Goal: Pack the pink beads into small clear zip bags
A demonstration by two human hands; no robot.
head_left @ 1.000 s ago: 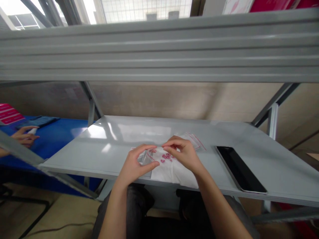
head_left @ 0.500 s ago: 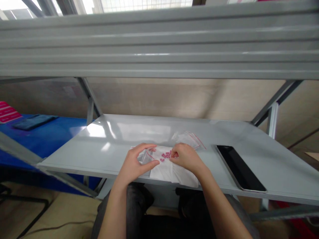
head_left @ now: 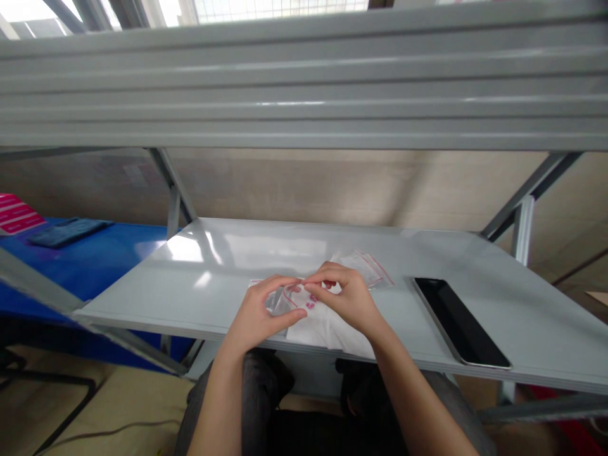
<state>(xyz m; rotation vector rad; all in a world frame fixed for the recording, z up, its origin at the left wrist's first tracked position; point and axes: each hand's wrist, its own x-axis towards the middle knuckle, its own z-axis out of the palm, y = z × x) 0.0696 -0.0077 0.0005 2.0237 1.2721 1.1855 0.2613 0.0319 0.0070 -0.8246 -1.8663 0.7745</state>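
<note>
My left hand (head_left: 261, 315) curves around a clear zip-lock bag (head_left: 277, 302), thumb and fingers spread at its red-edged mouth. At that mouth my right hand (head_left: 346, 296) has thumb and forefinger pinched on what looks like a small pink bead, mostly hidden by the fingertips. Several more pink beads (head_left: 311, 303) lie on a white cloth or tissue (head_left: 327, 329) beneath the right hand, partly covered by it. Behind the right hand, more clear bags with red strips (head_left: 368, 266) rest in a loose pile.
A black tablet or phone (head_left: 460, 322) lies to the right on the grey tabletop (head_left: 166, 288). A grey ribbed beam (head_left: 304, 88) crosses in front, above the table. On the left, a blue surface (head_left: 128, 253) carries a dark flat item (head_left: 69, 232).
My right hand has moved left from the beads on the cloth to the bag's mouth, its fingers pinched. The left hand stays nearly in place at the bag.
</note>
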